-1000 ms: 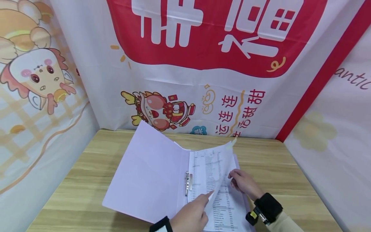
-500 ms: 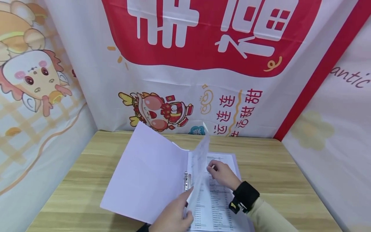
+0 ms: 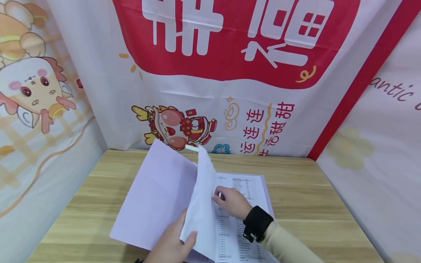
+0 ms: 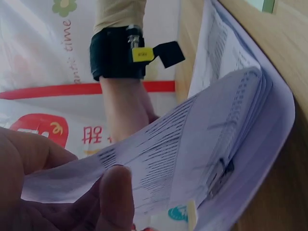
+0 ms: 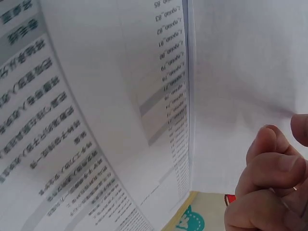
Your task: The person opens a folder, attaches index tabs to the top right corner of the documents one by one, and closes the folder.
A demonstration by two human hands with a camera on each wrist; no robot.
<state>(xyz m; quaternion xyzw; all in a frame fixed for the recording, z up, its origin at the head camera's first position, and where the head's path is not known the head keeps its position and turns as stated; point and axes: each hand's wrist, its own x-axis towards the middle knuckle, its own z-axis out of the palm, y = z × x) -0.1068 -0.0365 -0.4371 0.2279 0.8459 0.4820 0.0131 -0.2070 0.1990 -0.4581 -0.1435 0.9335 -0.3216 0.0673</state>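
A lilac folder (image 3: 158,190) lies spread on the wooden table, with printed sheets in its right half. In the head view a lifted paper sheet (image 3: 200,219) stands up along the fold, its blank back facing right. My left hand (image 3: 169,241) pinches this sheet at its free edge; the left wrist view shows the thumb (image 4: 116,192) on the printed side. My right hand (image 3: 231,201), fingers curled, is right at the blank back, over the printed page (image 3: 230,233) below. A metal clip (image 4: 221,179) shows at the spine in the left wrist view; the sheet hides it from the head.
The wooden table (image 3: 302,204) reaches back to a printed cloth (image 3: 184,87) hung behind it. More cloth hangs at the left (image 3: 75,120) and right sides. A pale tab (image 3: 192,148) sticks out at the lifted sheet's top corner. Black straps circle both wrists.
The lifted sheet has swung from right to left over the spine, held by my left hand. My right hand has followed leftward across the page. The lilac cover has stayed spread.
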